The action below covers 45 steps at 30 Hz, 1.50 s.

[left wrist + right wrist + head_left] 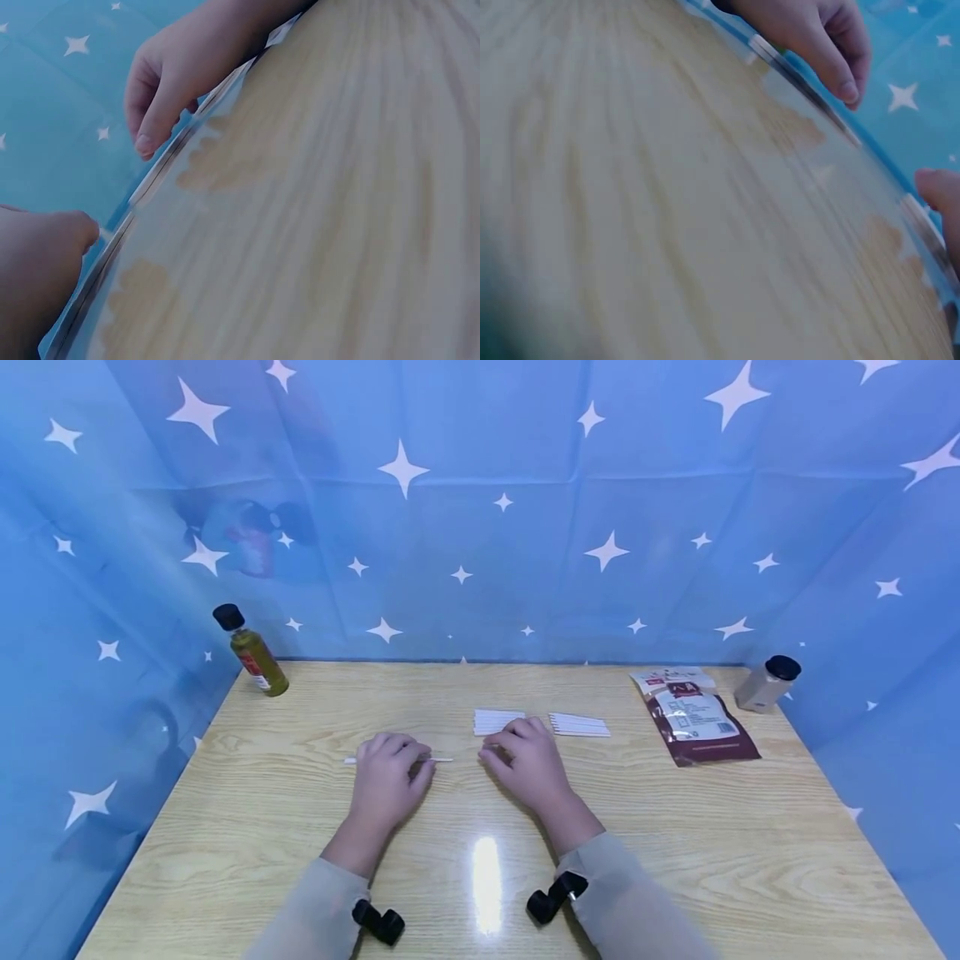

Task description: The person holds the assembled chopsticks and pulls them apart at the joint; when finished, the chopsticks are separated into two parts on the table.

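Observation:
My left hand [386, 781] is low over the table, with a thin white stick [442, 760] running sideways beneath it and out past both sides. Thumb and index finger appear to pinch this stick; a pale tip [105, 234] pokes out beyond the hand in the left wrist view. To the right, my right hand [531, 767] has its fingers loosely bent, and nothing shows in its grasp. Just beyond it lie two flat rows of white sticks, a left row [491, 722] partly covered by its fingers and a right row [581, 725].
A green-brown bottle with a black cap [258, 662] stands at the back left. At the right lie a maroon and white packet [693, 718] and, behind it, a black-lidded jar [765, 685]. Blue star-patterned cloth [480, 543] hangs around the wooden table [262, 827].

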Each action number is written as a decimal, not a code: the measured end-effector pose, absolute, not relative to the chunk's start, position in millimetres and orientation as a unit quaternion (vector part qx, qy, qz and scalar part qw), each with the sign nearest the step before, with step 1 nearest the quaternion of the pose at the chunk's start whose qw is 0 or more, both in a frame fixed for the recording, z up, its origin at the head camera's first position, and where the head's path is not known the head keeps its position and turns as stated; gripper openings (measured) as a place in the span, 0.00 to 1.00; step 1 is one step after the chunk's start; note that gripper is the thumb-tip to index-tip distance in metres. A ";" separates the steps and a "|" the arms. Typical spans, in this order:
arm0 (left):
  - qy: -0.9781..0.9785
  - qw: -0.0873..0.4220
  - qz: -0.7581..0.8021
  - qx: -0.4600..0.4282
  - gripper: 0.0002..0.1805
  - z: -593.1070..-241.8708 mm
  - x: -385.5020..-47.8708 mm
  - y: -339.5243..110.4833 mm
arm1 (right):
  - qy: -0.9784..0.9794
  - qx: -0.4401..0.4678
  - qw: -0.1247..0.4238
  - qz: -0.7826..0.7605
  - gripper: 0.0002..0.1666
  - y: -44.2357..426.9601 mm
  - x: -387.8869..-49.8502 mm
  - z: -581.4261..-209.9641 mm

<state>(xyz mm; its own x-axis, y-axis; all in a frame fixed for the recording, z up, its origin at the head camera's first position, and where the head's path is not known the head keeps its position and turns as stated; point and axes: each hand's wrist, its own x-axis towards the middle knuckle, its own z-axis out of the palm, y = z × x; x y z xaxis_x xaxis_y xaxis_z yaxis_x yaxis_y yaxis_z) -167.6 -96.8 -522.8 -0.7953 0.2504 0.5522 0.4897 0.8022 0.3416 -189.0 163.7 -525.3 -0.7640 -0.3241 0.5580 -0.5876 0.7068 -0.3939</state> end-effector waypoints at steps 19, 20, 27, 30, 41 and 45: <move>-0.947 0.211 -0.213 -0.119 0.11 -525.1 -150.3 -160.5 | -0.901 0.293 0.206 0.245 0.06 104.9 -186.9 -526.4; -0.945 0.217 -0.213 -0.121 0.09 -525.1 -150.4 -160.4 | -0.901 0.294 0.204 0.246 0.05 104.7 -187.0 -526.3; -0.936 0.244 -0.214 -0.136 0.05 -524.0 -154.1 -159.4 | -0.900 0.293 0.191 0.261 0.04 104.6 -187.4 -525.0; -0.939 0.231 -0.211 -0.143 0.04 -524.4 -154.7 -157.9 | -0.901 0.287 0.185 0.268 0.05 104.9 -187.1 -525.9; -0.952 0.163 -0.218 -0.143 0.03 -524.0 -151.7 -152.4 | -0.888 0.298 0.188 0.296 0.08 103.3 -185.4 -527.5; -0.953 0.154 -0.216 -0.146 0.05 -524.2 -151.4 -149.3 | -0.883 0.295 0.200 0.307 0.08 102.1 -184.6 -526.7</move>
